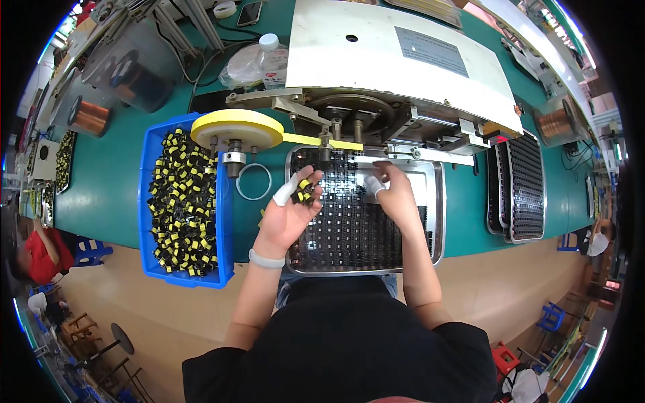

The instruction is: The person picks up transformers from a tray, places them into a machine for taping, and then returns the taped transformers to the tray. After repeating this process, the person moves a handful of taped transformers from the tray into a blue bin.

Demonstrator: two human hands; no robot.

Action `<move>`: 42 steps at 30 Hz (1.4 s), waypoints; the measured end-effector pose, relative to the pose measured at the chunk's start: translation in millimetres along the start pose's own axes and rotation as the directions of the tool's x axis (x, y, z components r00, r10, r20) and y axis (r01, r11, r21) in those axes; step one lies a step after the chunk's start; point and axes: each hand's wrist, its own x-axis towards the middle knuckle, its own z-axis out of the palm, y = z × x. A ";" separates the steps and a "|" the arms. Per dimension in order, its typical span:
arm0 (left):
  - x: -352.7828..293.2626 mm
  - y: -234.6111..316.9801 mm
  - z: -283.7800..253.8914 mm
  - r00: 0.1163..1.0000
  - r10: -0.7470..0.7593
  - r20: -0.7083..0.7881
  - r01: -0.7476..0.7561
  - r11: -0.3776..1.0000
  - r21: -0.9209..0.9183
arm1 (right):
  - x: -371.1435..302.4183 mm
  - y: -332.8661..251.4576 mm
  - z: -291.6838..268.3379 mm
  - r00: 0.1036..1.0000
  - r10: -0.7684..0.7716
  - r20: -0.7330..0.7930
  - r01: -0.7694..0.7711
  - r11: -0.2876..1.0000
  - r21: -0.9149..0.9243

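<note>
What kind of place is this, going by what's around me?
Probably a small-parts assembly workshop: there's a blue bin of black-and-yellow parts, a bench machine with a yellow tape roll, and a spool of copper-coloured wire.

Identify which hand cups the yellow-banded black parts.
The left hand, nearer the blue bin: yellow-banded black parts lie in its upturned palm. The right hand, over the metal tray, shows no such cluster.
</note>
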 end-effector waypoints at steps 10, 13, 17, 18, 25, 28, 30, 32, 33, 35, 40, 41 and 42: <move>58.2 -9.8 20.3 0.996 -0.073 -0.048 0.079 0.988 0.130 | -6.6 9.9 12.2 0.968 0.146 0.204 -0.066 0.932 -0.356; 67.3 -17.8 26.6 0.993 -0.101 -0.064 0.106 0.990 0.091 | -9.6 12.8 12.1 0.994 0.055 0.098 -0.006 0.899 -0.437; 65.6 -28.7 36.2 0.994 -0.103 0.031 0.098 0.986 0.135 | -17.0 -10.8 4.5 0.983 -0.117 -0.142 0.090 0.979 -0.184; 61.2 -31.5 39.6 0.992 -0.122 0.018 0.120 0.988 0.102 | -18.4 -16.4 3.8 0.983 -0.116 -0.143 0.089 0.979 -0.185; 11.0 -30.1 21.9 0.985 -0.166 0.036 0.168 0.984 -0.064 | -16.4 -43.4 25.2 0.868 -0.430 -0.249 0.444 0.896 -0.002; -5.5 -24.6 12.1 0.996 -0.089 0.004 0.089 0.990 -0.105 | -11.7 -45.5 38.9 0.846 -0.460 -0.270 0.470 0.882 -0.033; -13.9 -18.6 9.3 0.998 -0.059 -0.023 0.057 0.994 -0.090 | -7.5 -35.6 49.8 0.781 -0.508 -0.364 0.525 0.849 -0.059; -21.5 -11.6 7.1 0.998 -0.055 -0.028 0.053 0.994 -0.091 | -5.1 -31.0 55.4 0.746 -0.552 -0.373 0.554 0.825 -0.111; -25.1 -8.7 5.8 0.998 -0.055 -0.034 0.052 0.994 -0.093 | -4.6 -30.5 56.3 0.710 -0.593 -0.381 0.579 0.799 -0.165; -30.1 -5.0 2.2 0.998 -0.054 -0.029 0.051 0.995 -0.090 | -3.8 -32.6 58.0 0.714 -0.600 -0.361 0.578 0.796 -0.180; -36.4 -3.4 6.0 0.998 -0.017 -0.058 0.014 0.998 -0.059 | 8.4 -31.2 67.5 0.647 -0.629 -0.432 0.563 0.776 -0.286; -37.3 -2.8 6.3 0.998 -0.012 -0.060 0.009 0.999 -0.046 | 8.7 -28.7 69.1 0.646 -0.629 -0.433 0.564 0.775 -0.285; -37.9 -3.1 6.5 0.998 -0.011 -0.060 0.009 0.999 -0.044 | 8.6 -26.1 70.2 0.670 -0.598 -0.439 0.540 0.799 -0.265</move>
